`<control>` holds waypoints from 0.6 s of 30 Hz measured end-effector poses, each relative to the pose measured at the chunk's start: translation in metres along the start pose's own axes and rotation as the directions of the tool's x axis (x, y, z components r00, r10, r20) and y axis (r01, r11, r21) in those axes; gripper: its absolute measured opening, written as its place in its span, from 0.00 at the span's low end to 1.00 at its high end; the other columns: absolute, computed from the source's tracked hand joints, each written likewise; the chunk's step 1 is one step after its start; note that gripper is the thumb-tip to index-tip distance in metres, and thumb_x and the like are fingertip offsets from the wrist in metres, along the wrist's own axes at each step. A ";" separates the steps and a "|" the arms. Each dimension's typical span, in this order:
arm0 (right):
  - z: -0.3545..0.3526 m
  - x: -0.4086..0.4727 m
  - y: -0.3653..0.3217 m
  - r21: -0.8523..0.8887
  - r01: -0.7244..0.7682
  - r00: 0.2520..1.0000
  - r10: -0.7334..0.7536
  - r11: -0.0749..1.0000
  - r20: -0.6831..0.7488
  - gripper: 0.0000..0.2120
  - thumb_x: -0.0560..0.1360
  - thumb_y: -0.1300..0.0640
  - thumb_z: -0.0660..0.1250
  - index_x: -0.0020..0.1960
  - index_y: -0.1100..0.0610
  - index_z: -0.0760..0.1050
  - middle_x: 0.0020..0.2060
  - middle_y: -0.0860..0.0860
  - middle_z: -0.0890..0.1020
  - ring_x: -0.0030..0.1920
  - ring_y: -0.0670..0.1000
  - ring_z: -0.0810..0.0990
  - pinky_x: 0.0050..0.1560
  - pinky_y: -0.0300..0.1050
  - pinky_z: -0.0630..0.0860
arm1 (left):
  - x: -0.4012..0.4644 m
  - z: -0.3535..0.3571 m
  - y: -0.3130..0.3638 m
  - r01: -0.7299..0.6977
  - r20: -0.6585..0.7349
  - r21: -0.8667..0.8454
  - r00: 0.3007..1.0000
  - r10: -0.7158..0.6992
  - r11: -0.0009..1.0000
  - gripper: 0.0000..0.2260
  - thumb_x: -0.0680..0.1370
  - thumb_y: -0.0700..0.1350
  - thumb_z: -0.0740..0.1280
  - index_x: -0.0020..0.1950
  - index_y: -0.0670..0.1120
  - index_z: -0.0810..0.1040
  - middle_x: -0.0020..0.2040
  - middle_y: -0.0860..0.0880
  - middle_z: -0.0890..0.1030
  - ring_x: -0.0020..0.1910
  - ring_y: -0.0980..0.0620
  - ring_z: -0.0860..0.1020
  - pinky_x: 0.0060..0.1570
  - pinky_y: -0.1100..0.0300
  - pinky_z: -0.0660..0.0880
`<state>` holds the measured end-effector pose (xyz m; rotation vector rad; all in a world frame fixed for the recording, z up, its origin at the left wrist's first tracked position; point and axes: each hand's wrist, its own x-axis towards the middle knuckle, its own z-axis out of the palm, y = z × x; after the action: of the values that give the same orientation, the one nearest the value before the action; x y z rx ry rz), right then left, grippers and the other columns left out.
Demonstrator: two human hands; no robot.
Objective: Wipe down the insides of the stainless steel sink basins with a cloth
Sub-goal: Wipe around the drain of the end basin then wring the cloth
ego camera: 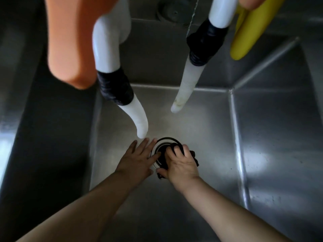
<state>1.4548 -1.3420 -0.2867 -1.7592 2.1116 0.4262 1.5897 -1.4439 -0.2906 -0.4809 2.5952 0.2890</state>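
I look straight down into a deep stainless steel sink basin (201, 119). Its round black-rimmed drain (166, 141) sits in the middle of the floor. My right hand (181, 163) grips a dark cloth (194, 157) bunched over the drain's right side, fingers curled round it. My left hand (138, 158) lies flat with straight fingers on the basin floor, its fingertips touching the drain's left rim. Most of the cloth is hidden under my right hand.
Two white hoses with black tape joints hang into the basin, the left hose (139, 123) ending just above my left hand, the right hose (183, 91) farther back. An orange object (70, 49) hangs at the upper left, a yellow one (250, 35) at the upper right.
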 end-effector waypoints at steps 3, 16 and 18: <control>-0.003 0.001 -0.005 0.022 -0.030 0.999 0.030 0.999 -0.035 0.34 0.77 0.35 0.50 0.72 0.59 0.62 0.62 0.51 0.68 0.64 0.55 0.62 0.68 0.52 0.42 | -0.001 -0.002 0.000 0.003 -0.007 -0.008 1.000 -0.003 1.000 0.30 0.80 0.55 0.57 0.78 0.56 0.44 0.70 0.49 0.27 0.76 0.45 0.37 0.73 0.45 0.38; 0.010 -0.002 -0.010 0.292 -0.080 0.974 0.137 0.953 -0.183 0.18 0.79 0.46 0.55 0.51 0.53 0.82 0.55 0.47 0.75 0.57 0.54 0.65 0.59 0.47 0.53 | 0.001 0.005 -0.002 0.000 -0.008 -0.024 1.000 -0.001 1.000 0.31 0.80 0.55 0.57 0.77 0.57 0.44 0.70 0.50 0.26 0.76 0.45 0.35 0.72 0.46 0.37; 0.011 -0.003 -0.008 0.335 -0.075 0.971 0.146 0.939 -0.191 0.15 0.78 0.50 0.58 0.46 0.53 0.82 0.51 0.47 0.76 0.55 0.55 0.67 0.58 0.47 0.56 | 0.001 0.008 -0.003 0.002 -0.014 -0.022 1.000 -0.002 1.000 0.31 0.80 0.55 0.57 0.77 0.57 0.43 0.69 0.50 0.25 0.76 0.45 0.34 0.72 0.46 0.35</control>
<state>1.4640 -1.3357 -0.2948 -1.5566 2.2780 -0.0906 1.5931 -1.4449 -0.2984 -0.4948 2.6077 0.3155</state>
